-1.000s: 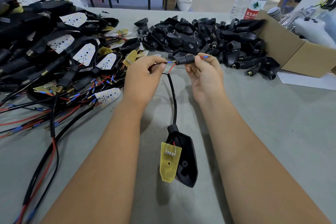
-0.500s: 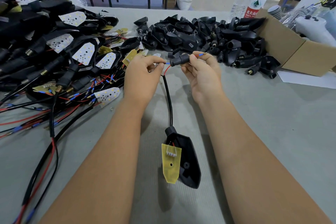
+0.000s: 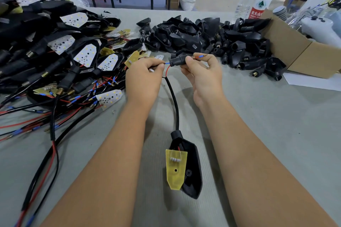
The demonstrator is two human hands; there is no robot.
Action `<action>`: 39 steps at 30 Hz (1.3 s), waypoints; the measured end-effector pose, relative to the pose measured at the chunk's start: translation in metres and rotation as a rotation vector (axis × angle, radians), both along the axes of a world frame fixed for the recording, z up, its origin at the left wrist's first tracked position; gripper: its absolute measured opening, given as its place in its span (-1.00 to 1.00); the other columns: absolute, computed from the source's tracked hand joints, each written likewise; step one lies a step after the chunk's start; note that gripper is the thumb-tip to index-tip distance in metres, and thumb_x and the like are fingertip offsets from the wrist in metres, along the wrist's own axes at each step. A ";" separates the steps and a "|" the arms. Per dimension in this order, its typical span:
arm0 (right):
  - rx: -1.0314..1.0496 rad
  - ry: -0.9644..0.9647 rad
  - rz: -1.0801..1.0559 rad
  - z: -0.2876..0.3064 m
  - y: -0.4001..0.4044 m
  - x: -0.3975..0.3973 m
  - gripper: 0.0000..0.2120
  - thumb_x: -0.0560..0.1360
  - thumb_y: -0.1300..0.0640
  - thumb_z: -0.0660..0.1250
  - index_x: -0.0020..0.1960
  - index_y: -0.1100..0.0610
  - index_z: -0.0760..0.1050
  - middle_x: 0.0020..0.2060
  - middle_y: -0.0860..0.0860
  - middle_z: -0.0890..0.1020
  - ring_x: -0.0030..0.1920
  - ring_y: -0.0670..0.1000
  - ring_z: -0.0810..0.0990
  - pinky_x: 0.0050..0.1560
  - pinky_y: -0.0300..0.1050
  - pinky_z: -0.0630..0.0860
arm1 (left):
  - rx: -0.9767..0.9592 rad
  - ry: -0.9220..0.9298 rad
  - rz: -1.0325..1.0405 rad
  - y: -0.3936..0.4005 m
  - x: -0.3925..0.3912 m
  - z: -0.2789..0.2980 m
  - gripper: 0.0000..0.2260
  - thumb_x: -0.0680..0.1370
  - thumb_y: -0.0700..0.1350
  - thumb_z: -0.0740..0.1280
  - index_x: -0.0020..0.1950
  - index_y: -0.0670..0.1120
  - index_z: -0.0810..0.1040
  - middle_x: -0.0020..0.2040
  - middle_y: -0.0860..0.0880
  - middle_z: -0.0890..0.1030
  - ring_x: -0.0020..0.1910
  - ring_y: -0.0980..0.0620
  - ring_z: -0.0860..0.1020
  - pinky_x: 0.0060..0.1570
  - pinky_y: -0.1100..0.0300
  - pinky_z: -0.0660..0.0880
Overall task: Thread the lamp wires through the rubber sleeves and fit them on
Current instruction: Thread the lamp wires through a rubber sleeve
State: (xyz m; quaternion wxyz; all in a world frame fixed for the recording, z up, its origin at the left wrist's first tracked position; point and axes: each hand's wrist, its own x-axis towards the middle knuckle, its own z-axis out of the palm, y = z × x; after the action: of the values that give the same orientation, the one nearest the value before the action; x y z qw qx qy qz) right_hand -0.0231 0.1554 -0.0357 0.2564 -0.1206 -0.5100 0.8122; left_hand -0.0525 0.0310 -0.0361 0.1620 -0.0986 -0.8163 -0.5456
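L hand (image 3: 143, 77) pinches wires, R hand (image 3: 201, 72) holds rubber sleeve (image 3: 177, 60); slack grip could let red wire (image 3: 167, 71) snag outside.

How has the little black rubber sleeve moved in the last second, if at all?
Yes: the black rubber sleeve slid left, away from the brown cardboard box, toward the left hand.
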 end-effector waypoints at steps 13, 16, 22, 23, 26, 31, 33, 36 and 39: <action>-0.071 -0.059 0.033 0.002 0.005 0.000 -0.79 0.54 0.29 0.37 -0.08 0.16 0.31 -0.25 0.06 0.57 -0.38 0.01 0.56 -0.29 -0.22 0.53 | 0.041 0.024 -0.088 0.003 0.003 0.000 -0.88 0.47 -0.17 0.44 -0.20 0.06 0.66 -0.17 0.06 0.67 -0.28 0.17 0.53 -0.23 0.38 0.41; -0.073 -0.038 0.085 0.002 0.006 0.001 -0.82 0.55 0.34 0.32 -0.04 0.15 0.34 -0.20 0.09 0.57 -0.32 0.04 0.58 -0.20 -0.17 0.56 | 0.052 0.017 -0.101 0.002 0.002 -0.001 -0.89 0.47 -0.18 0.43 -0.19 0.02 0.67 -0.20 0.05 0.67 -0.31 0.22 0.51 -0.26 0.41 0.39; -0.068 -0.036 0.144 0.003 0.007 0.002 -0.81 0.55 0.39 0.27 0.03 0.15 0.35 -0.17 0.12 0.58 -0.25 0.04 0.58 -0.09 -0.13 0.57 | 0.057 0.007 -0.118 0.001 0.003 -0.004 -0.85 0.49 -0.19 0.42 -0.21 0.06 0.64 -0.24 0.11 0.61 -0.37 0.29 0.46 -0.31 0.45 0.35; -0.074 -0.044 0.145 0.003 0.007 0.002 -0.81 0.55 0.38 0.28 0.01 0.15 0.34 -0.15 0.14 0.57 -0.27 0.05 0.59 -0.12 -0.14 0.57 | 0.075 0.011 -0.125 0.001 0.003 -0.003 -0.84 0.49 -0.19 0.42 -0.21 0.08 0.63 -0.24 0.11 0.61 -0.36 0.29 0.47 -0.28 0.45 0.36; -0.050 -0.062 0.123 0.002 0.007 0.001 -0.81 0.55 0.36 0.31 -0.01 0.15 0.32 -0.10 0.17 0.55 -0.31 0.04 0.59 -0.17 -0.17 0.57 | 0.056 0.030 -0.137 0.001 0.003 -0.003 -0.82 0.49 -0.19 0.41 -0.23 0.09 0.61 -0.24 0.11 0.62 -0.29 0.25 0.51 -0.24 0.43 0.39; 0.062 -0.037 0.111 0.001 0.004 0.003 -0.79 0.55 0.41 0.27 0.02 0.16 0.32 -0.14 0.18 0.58 -0.23 0.07 0.58 -0.07 -0.11 0.56 | -0.086 0.027 -0.093 0.001 0.003 -0.008 -0.89 0.49 -0.15 0.38 -0.18 0.05 0.63 -0.18 0.08 0.63 -0.17 0.13 0.55 -0.14 0.24 0.44; 0.089 -0.024 0.134 0.001 0.004 0.004 -0.78 0.55 0.44 0.25 -0.01 0.15 0.33 -0.13 0.16 0.61 -0.14 0.12 0.59 -0.03 -0.10 0.56 | -0.092 -0.021 -0.089 -0.001 0.002 -0.007 -0.83 0.48 -0.14 0.36 -0.26 0.11 0.59 -0.27 0.10 0.61 -0.26 0.19 0.52 -0.25 0.32 0.39; 0.079 -0.010 0.160 0.001 0.003 0.004 -0.76 0.54 0.47 0.23 -0.03 0.14 0.34 -0.12 0.12 0.64 -0.08 0.12 0.61 0.01 -0.09 0.56 | 0.025 -0.133 -0.129 -0.003 0.001 -0.005 -0.82 0.48 -0.16 0.36 -0.29 0.05 0.60 -0.34 0.06 0.58 -0.33 0.16 0.47 -0.26 0.28 0.38; 0.008 -0.018 0.160 0.002 0.003 0.003 -0.79 0.53 0.42 0.30 -0.04 0.16 0.35 -0.23 0.09 0.61 -0.23 0.08 0.60 -0.08 -0.11 0.58 | 0.122 -0.127 -0.166 -0.005 0.001 -0.002 -0.83 0.51 -0.17 0.39 -0.27 0.00 0.61 -0.30 -0.01 0.56 -0.30 0.10 0.45 -0.22 0.21 0.39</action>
State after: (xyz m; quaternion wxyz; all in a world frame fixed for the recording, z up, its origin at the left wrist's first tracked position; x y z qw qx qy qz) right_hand -0.0197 0.1581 -0.0342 0.1867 -0.0857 -0.5233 0.8270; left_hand -0.0511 0.0256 -0.0384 0.0700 -0.1209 -0.7792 -0.6110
